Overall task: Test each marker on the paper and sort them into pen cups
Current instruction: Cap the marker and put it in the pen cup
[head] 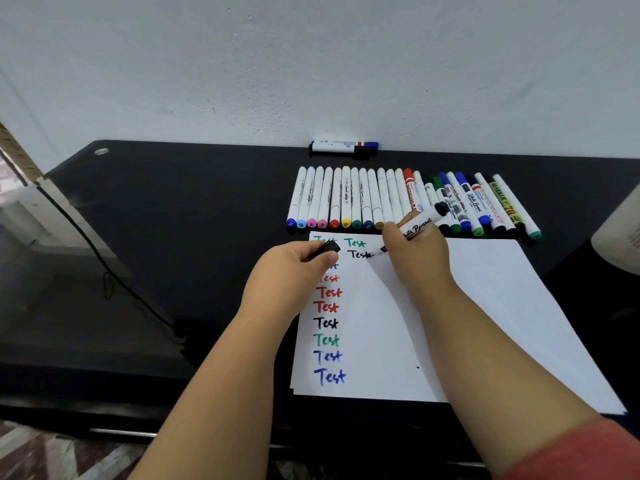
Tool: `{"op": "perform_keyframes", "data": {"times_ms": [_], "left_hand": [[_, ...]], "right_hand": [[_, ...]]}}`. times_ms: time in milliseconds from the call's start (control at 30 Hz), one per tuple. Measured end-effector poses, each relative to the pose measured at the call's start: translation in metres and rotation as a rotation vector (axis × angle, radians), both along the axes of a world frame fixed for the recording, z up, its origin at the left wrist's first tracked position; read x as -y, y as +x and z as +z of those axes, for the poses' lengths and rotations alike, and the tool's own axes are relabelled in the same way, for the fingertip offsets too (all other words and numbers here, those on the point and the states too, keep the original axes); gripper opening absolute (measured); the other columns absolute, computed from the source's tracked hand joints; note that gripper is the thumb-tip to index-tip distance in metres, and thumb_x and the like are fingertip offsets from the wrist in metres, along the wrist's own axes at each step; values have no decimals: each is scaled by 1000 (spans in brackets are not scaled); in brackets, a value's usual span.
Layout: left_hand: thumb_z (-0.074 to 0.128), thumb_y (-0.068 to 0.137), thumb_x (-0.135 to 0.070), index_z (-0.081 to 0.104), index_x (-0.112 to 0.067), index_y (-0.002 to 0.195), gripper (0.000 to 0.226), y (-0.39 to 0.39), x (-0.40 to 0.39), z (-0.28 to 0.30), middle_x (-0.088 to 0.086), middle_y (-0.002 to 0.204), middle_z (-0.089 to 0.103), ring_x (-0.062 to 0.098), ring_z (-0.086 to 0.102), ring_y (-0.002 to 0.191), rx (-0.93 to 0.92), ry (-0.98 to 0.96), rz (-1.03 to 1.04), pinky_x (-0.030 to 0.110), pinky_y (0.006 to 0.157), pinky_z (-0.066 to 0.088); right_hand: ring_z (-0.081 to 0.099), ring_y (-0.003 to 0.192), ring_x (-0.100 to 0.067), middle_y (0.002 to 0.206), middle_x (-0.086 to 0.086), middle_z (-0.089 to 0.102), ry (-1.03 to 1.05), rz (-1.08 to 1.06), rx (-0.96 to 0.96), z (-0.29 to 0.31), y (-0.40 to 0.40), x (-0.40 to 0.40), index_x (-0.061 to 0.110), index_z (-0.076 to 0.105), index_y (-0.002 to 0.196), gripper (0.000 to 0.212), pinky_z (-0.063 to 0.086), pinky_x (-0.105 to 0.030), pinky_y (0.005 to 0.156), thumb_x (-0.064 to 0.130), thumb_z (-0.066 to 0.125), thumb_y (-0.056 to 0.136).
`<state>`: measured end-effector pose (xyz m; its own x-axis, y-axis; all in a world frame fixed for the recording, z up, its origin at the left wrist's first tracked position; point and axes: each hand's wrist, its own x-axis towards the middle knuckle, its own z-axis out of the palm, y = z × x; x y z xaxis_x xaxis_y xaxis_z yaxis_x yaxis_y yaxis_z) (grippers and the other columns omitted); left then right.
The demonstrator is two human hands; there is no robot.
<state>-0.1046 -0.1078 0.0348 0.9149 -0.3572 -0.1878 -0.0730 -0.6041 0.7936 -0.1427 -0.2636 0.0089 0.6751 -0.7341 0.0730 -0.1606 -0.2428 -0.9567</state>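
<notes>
1. Landmark: a white paper [485, 306] lies flat on a black desk [207, 202]. All places below are given from the paper.
2. Right hand [412, 251]: over the paper's top edge, fingers curled round a black whiteboard marker [417, 227]. The marker is uncapped and tilted, its tip at the paper beside a black "Test" in the second column, its black tail end pointing up and away from the paper.
3. Left hand [294, 268]: over the paper's top left corner, fingers pinching a black cap [327, 249]. The cap is apart from the marker.
4. The two hands are apart, each clamped on its own item.
5. Writing: a column of "Test" words [327, 323] runs down the paper's left side in blue, green, black and red. The upper words are partly hidden by the left hand. A green "Test" [355, 242] heads the second column.
6. Marker row [398, 202]: just beyond the paper's top edge, many markers lie side by side, caps on. White-barrelled ones with coloured ends lie left; whiteboard and other markers with red, green, blue and black caps lie right.
7. Two markers [343, 149] lie crosswise farther beyond the paper, against the wall [311, 64].
8. Left of the paper, a black cable [104, 265] crosses the desk.
9. Right of the paper, a pale object [620, 237] is cut off by the edge of view; cannot tell what it is.
</notes>
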Motion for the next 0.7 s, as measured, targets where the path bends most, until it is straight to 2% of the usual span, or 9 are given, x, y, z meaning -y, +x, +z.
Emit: {"op": "perform_keyframes", "data": {"times_ms": [67,133,200,300,433,500,700], "left_hand": [[56,91,-40,54,-34,130,40,0,-1,0,-15,105,58,-3,46,74,-8,-10,-1,15,60,35],[59,90,-38,58,-34,126,36,-1,-2,-1,-21,94,58,-2,52,80,-22,-42,-1,17,65,41],[61,89,-37,61,-35,121,32,-2,-3,-1,-24,84,57,-2,55,80,-42,-71,-6,17,66,43],[64,86,-36,65,-36,115,28,-3,-4,0,-22,83,62,-2,59,79,-71,-118,-23,17,66,45],[67,84,-34,66,-38,109,25,-5,-4,2,-19,86,67,2,64,81,-108,-161,-61,24,77,51],[68,83,-34,67,-39,105,23,-5,-4,2,-19,85,68,1,64,80,-110,-178,-81,22,76,51],[69,82,-34,68,-38,107,25,-7,-2,2,-19,84,69,-2,63,80,-98,-219,-105,16,69,45]], "right_hand": [[48,57,-10,63,3,55,83,-18,41,0,0,3,3,58,75,17,39,-25,58,15,56,86],[37,43,-6,46,11,43,244,10,124,3,-1,5,16,50,62,27,33,-24,50,14,57,87],[30,38,-7,42,10,36,424,59,218,7,-3,5,20,44,60,34,25,-21,43,11,58,90],[28,38,-7,42,9,34,547,137,271,12,-4,4,21,40,62,36,21,-19,41,11,56,92],[27,39,-6,51,5,36,559,225,266,9,-4,3,20,39,64,35,19,-20,43,10,55,93],[24,40,-7,56,1,33,546,278,253,7,-4,2,20,39,64,34,16,-21,43,9,54,93],[23,43,-10,47,1,31,515,417,203,8,-7,0,14,45,64,31,18,-19,42,11,56,92]]}}
